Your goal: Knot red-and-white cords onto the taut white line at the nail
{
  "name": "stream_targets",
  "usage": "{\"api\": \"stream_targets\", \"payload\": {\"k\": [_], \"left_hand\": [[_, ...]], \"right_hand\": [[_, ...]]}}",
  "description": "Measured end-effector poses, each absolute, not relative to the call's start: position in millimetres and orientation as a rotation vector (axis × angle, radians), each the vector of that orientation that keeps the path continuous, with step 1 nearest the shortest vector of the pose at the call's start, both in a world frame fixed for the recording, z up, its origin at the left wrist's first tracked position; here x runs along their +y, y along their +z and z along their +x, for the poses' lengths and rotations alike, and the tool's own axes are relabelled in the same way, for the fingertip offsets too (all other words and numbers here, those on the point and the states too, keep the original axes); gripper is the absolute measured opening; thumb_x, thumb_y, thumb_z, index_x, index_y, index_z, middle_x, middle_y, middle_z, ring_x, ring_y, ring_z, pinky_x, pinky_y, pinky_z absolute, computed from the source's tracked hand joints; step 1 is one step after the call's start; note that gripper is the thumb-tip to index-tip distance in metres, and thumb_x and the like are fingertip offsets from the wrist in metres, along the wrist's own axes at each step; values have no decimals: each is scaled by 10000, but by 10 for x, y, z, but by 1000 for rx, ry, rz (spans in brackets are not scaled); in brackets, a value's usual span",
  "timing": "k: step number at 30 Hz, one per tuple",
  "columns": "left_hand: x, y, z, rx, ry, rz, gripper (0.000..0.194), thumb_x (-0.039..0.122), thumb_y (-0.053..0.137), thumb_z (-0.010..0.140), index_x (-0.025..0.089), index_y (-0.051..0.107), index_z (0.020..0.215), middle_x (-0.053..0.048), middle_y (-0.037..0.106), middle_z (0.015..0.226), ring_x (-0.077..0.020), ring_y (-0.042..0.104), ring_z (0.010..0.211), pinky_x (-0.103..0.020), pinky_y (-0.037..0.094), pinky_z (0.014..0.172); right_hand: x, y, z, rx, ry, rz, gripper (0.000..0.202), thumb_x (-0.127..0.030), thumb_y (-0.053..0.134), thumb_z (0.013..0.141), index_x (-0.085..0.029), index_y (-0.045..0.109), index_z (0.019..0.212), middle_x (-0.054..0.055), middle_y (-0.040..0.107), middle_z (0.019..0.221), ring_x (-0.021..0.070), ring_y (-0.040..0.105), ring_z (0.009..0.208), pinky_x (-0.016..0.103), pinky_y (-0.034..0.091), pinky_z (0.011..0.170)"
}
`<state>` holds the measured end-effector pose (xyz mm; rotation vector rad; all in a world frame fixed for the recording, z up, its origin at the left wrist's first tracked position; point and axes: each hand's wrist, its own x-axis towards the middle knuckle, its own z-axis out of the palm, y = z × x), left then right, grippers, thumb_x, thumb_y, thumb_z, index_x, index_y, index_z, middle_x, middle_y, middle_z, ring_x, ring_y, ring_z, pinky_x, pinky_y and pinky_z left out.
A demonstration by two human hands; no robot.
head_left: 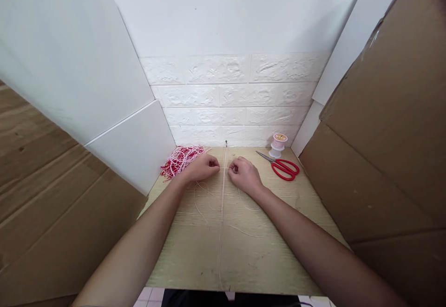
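Note:
Pale strings (222,205) run lengthwise along the middle of the wooden board, from a small dark peg (226,142) at the far edge to the near edge. On their left, my left hand (205,166) pinches a thin pale thread. Opposite it, my right hand (243,173) is closed in a pinch on the thread's other side, close to the strings. A short stretch of thread crosses the strings between the two hands. Loose thread ends (200,207) curl on the board below both hands. The fingertips partly hide what they grip.
A tangled pile of red and pink cords (181,160) lies behind my left wrist. Red-handled scissors (284,168) and stacked thread spools (278,143) are at the back right. Cardboard panels (376,167) flank the wooden board (258,260); a white brick-pattern wall (233,95) stands behind.

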<state>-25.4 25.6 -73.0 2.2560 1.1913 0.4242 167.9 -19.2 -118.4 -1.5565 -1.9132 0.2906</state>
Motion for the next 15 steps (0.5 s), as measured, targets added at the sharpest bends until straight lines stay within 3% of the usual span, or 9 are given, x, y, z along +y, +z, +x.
{"api": "stream_targets", "payload": {"k": [8,15], "left_hand": [[286,-727,-302,1319,445,2272,187,261,512,738,147,661,720,-15,659,732,-147,570,694,-252,391,623],[274,-701,-296,1341,423,2297,172,257,517,724,145,640,678,-9,635,693,-139,553,671,-250,376,613]], "right_hand": [[-170,-1190,1743,-1828,288,-1618,70,-230,591,803,-195,611,746,26,617,858,162,534,797,291,333,678],[-153,-1199,1747,-1818,226,-1625,88,-238,616,787,-194,620,711,56,592,886,206,523,941,309,377,779]]}}
